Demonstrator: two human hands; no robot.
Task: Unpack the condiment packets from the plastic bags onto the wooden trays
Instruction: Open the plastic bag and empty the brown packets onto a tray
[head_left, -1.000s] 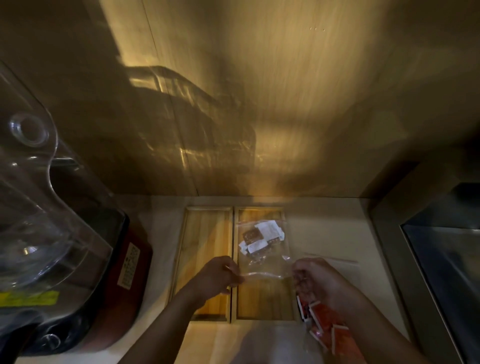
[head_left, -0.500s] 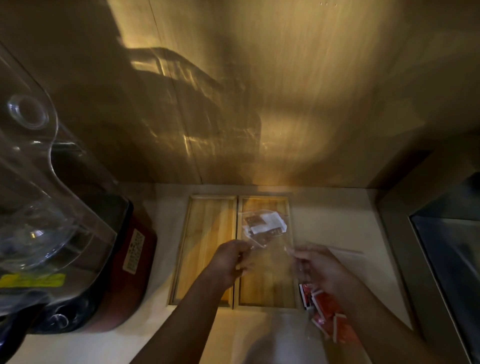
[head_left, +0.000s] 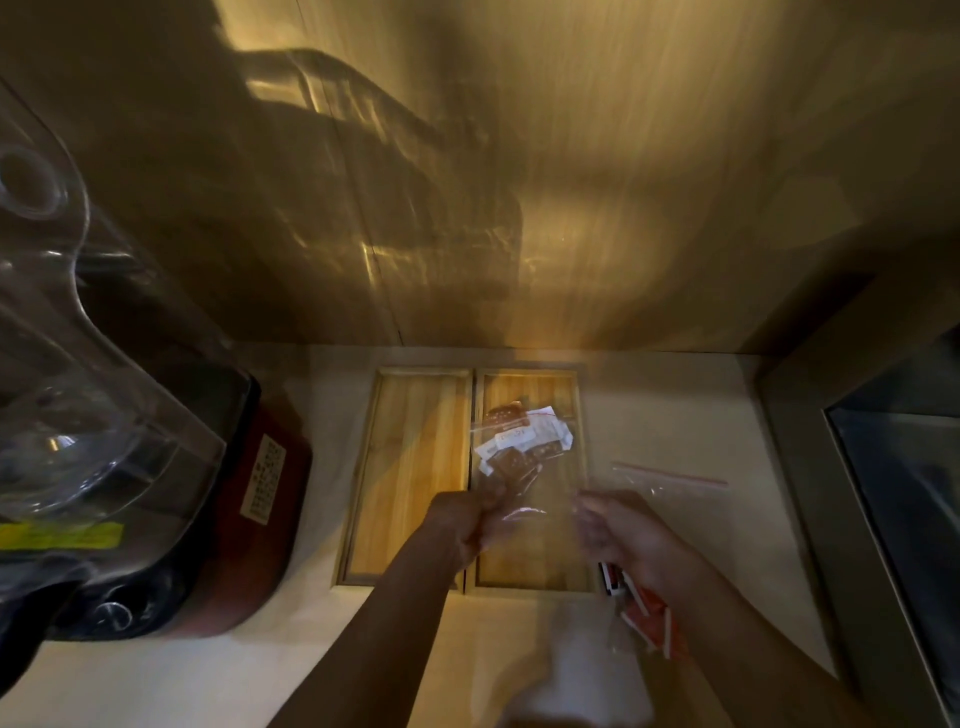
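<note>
Clear plastic bag (head_left: 501, 499) of brown-and-white condiment packets (head_left: 524, 441), held just beyond the left grip (head_left: 462, 525).
Limp, slippery film is pinched there at its edge; the right grip (head_left: 618, 535) is blurred, so its closure cannot be told.

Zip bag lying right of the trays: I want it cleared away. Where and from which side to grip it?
Pinch the red zip strip on the far edge of the zip bag, from above and the right: the film lies flat on the counter, and the strip is likely firmest, clear of the right hand.
</note>
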